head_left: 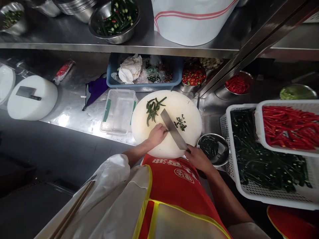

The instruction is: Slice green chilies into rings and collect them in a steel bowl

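Note:
A round white cutting board (149, 146) lies in front of me. My right hand (198, 158) is closed round the handle of a cleaver (173, 130), its blade slanting across the board. Left of the blade, my left hand (157, 134) presses down with curled fingers on a green chili (166, 130), of which only the end shows. Whole green chilies (152, 110) form a loose pile at the board's far left. Cut green chili pieces (180, 122) are scattered right of the blade.
A clear plastic box (118, 113) stands left of the board, a blue bin (144, 87) behind it. To the right are a steel bowl (213, 149) and white baskets (239, 179) of green and red chilies. A steel shelf (74, 47) overhangs the back; another cleaver (27, 92) rests far left.

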Available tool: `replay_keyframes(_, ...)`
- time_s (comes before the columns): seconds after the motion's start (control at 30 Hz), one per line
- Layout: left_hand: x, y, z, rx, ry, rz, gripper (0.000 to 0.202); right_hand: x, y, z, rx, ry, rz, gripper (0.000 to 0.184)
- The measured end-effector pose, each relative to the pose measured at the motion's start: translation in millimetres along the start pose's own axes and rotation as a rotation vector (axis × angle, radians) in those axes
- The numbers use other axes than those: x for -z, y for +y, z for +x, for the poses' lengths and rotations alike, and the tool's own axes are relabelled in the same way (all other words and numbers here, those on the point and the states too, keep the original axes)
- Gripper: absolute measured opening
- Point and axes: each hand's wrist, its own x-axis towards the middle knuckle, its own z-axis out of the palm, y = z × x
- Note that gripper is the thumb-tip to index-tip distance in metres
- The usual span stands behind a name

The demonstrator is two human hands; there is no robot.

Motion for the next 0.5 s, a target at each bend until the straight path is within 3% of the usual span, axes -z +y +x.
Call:
replay_keyframes(0.07, 3.0, 5.0, -2.3, 0.082, -0.054, -0.011, 0.021, 5.3, 13.5, -8.6, -0.036, -0.025, 0.085, 0.028)
replay_keyframes(0.13, 11.1, 4.2, -0.3, 0.070, -0.133, -0.019, 0.022, 7.5, 24.2, -17.4, -0.091, -0.030, 0.159, 0.027)
replay_keyframes(0.2, 22.3, -1.6, 6.4, -0.067, -0.189, -0.003, 0.027, 5.6, 29.8, -23.1, -0.112, 0.002, 0.198, 0.025)
replay_keyframes(0.27, 33.2, -8.9, 16.6, -0.312, -0.264, 0.036, 0.042, 1.2, 30.7, -25.2, -0.101, 0.037, 0.226, 0.024)
replay_keyframes(0.37, 43.8, -15.7, 33.1, -0.614, -0.455, 0.134, 0.056, -5.3, 28.2, -25.0, -0.108, 0.043, 0.292, 0.022)
replay_keyframes(0.43, 46.9, -16.6, 40.8, -0.687, -0.547, 0.212, 0.052, -7.9, 26.4, -24.8, -0.119, 0.040, 0.328, 0.020)
replay_keyframes(0.5, 47.9, -16.8, 43.3, -0.698, -0.540, 0.275, 0.043, -9.0, 25.4, -25.4, -0.125, 0.048, 0.339, 0.020)
